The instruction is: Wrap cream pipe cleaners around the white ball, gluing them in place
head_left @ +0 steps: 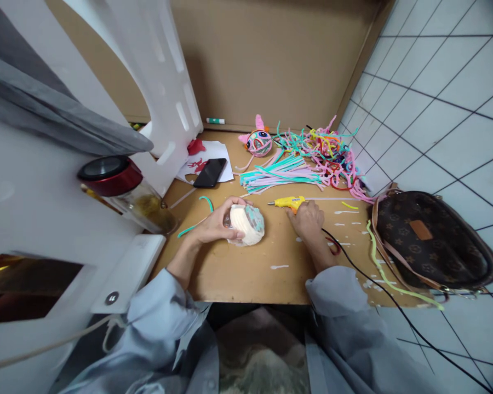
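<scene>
My left hand (219, 223) is closed round a rounded cream and mint-green craft piece (246, 225), held over the cardboard-coloured tabletop (246, 282). Part of the piece is hidden by my fingers and thumb. To its right, my right hand (307, 220) grips a yellow glue gun (290, 202), whose nozzle points left toward the piece without touching it. A black cord (365, 273) trails from near my right wrist to the lower right. Behind the two hands lies a bundle of mint, lilac and white pipe cleaners (283, 174).
A decorated ball with pink ears (258, 142) and tangled coloured pipe cleaners (328, 148) sit at the back. A black phone (210, 173) lies on white paper (224, 150). At left stands a glass tea bottle (145, 210); at right, a brown patterned bag (435, 241) beside the tiled wall.
</scene>
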Tool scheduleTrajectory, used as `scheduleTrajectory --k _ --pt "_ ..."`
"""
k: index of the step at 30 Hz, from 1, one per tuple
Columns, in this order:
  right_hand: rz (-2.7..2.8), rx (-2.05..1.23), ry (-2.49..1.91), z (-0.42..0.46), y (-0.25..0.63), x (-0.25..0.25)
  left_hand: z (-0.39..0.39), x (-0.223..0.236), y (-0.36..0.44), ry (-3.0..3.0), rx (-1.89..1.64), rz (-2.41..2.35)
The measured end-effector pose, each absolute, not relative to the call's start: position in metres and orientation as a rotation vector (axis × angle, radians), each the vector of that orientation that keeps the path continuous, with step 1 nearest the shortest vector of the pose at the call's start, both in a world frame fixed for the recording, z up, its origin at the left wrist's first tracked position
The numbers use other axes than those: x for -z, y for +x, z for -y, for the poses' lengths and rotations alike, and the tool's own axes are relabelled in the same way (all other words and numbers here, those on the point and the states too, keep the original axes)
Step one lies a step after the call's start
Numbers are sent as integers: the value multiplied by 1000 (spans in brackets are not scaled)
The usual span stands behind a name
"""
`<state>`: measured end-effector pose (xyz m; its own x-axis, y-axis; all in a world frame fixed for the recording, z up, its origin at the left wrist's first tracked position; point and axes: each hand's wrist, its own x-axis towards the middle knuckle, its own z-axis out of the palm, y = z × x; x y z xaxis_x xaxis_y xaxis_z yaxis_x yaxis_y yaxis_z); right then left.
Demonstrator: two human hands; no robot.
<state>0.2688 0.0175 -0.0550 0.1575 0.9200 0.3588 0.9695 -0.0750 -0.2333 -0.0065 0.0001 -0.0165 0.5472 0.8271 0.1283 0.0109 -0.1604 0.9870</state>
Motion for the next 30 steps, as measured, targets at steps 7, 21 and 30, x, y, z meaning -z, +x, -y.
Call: scheduleTrajectory --k 7,21,30 --pt "1942 132 -1423 14 242 -4 1 15 -4 1591 -856 -703" --pt "2186 -243 -847 29 200 -62 0 19 -7 1707 -834 -817" --pt "2011 -414 -786 21 223 -26 -1 21 -6 1632 -861 -713"
